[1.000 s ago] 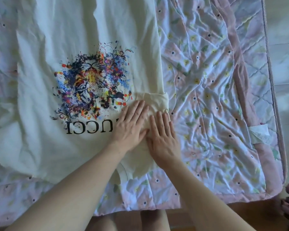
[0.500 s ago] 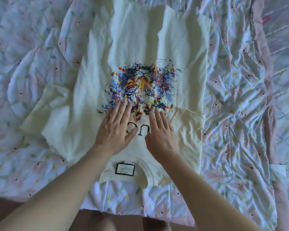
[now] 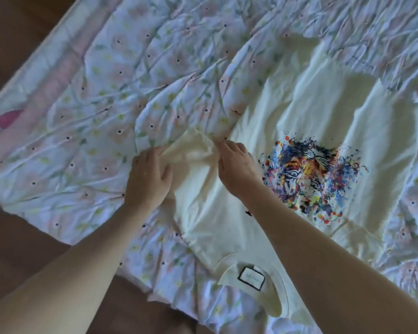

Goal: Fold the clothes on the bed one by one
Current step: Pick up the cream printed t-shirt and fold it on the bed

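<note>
Floral bedsheet (image 3: 101, 131) under cream T-shirt (image 3: 311, 121); left hand (image 3: 148, 175) and right hand (image 3: 236, 165) leave the chest print, now pinching the unfolded left sleeve (image 3: 191, 148) for folding.

Neck label (image 3: 252, 278) on T-shirt (image 3: 227, 232): lettering unreadable.

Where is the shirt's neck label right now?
In the head view the neck label sits low and centre-right, inside the collar of the cream T-shirt, just left of the right forearm and near the quilt's closest edge.
</note>
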